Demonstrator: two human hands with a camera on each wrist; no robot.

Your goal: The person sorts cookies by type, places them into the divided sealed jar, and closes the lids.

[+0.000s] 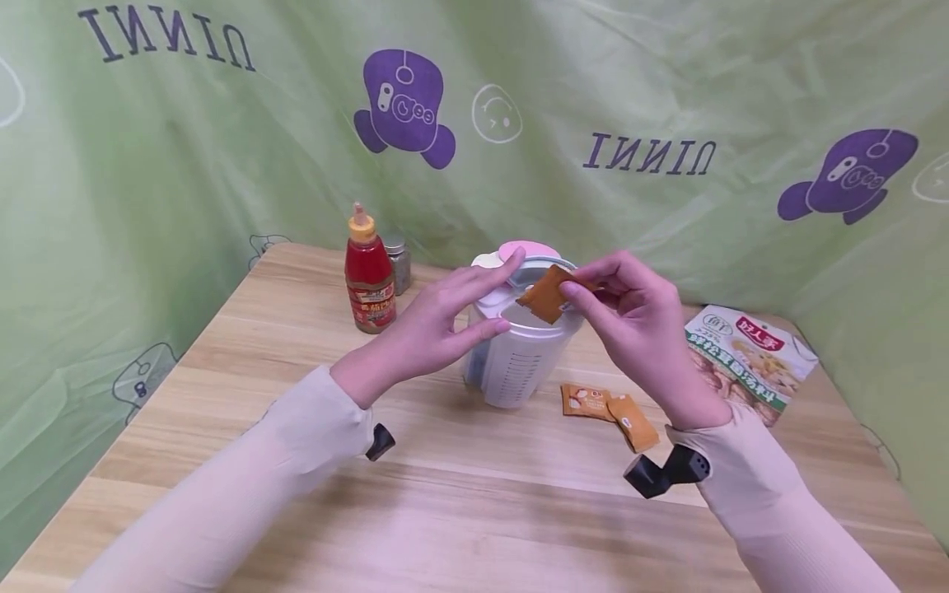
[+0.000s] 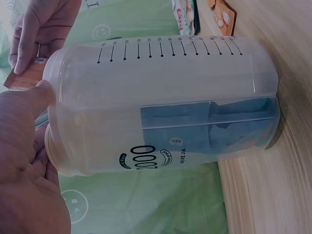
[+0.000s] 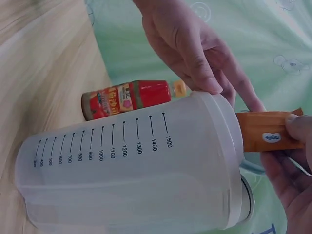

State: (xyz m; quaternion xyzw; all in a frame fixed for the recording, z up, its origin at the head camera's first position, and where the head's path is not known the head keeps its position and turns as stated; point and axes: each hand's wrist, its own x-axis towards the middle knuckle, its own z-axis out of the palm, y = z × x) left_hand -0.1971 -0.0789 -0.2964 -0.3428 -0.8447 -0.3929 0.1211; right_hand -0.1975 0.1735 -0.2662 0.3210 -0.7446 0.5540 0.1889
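A tall translucent plastic container (image 1: 525,362) with measuring marks stands upright on the table, its top opening uncovered in part. My left hand (image 1: 437,317) holds it at the top, thumb on the near rim and fingers reaching over to the lid (image 1: 528,248) side. Between thumb and fingers, my right hand (image 1: 638,321) pinches an orange-brown sachet (image 1: 547,295) above the opening. In the right wrist view the sachet (image 3: 268,131) overlaps the container's rim. Through the wall, the left wrist view shows blue packets (image 2: 180,127) inside. Two more orange sachets (image 1: 587,401) lie beside the container.
A red sauce bottle (image 1: 369,276) with a yellow cap stands behind my left hand, a small grey-lidded jar (image 1: 400,268) next to it. At the right lies a printed food packet (image 1: 749,354). Green patterned cloth (image 1: 289,123) hangs behind the wooden table (image 1: 415,511).
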